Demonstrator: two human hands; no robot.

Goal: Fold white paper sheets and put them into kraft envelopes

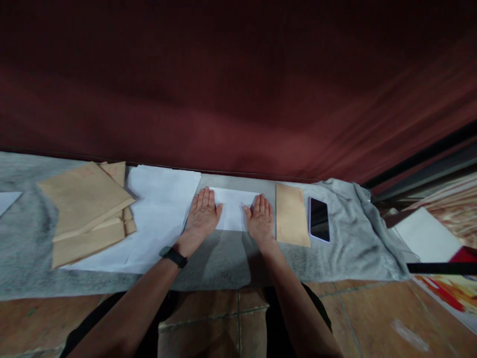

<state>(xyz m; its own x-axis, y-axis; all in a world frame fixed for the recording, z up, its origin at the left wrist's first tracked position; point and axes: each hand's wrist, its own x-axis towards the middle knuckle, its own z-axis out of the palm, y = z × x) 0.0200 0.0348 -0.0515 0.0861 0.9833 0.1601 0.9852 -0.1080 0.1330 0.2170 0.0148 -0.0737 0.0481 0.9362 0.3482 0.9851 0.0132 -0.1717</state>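
A small white sheet of paper [234, 211], possibly folded, lies flat on the grey cloth [223, 258]. On its left end rests my left hand [203, 211], palm down with the fingers stretched out. My right hand [260, 219] presses flat in the same way on the right end. Left of my left hand is a stack of larger white sheets [162, 209], partly covered by several brown envelopes [87, 199]. Just right of my right hand lies a single brown envelope [292, 214]. My palms hide both ends of the small sheet.
A phone [319, 220] with a dark screen lies right of the single envelope. Behind the cloth rises a dark red fabric surface [238, 124]. A white box-like object [427, 233] and printed packaging [454, 293] are at the far right. Below is a tiled floor [208, 318].
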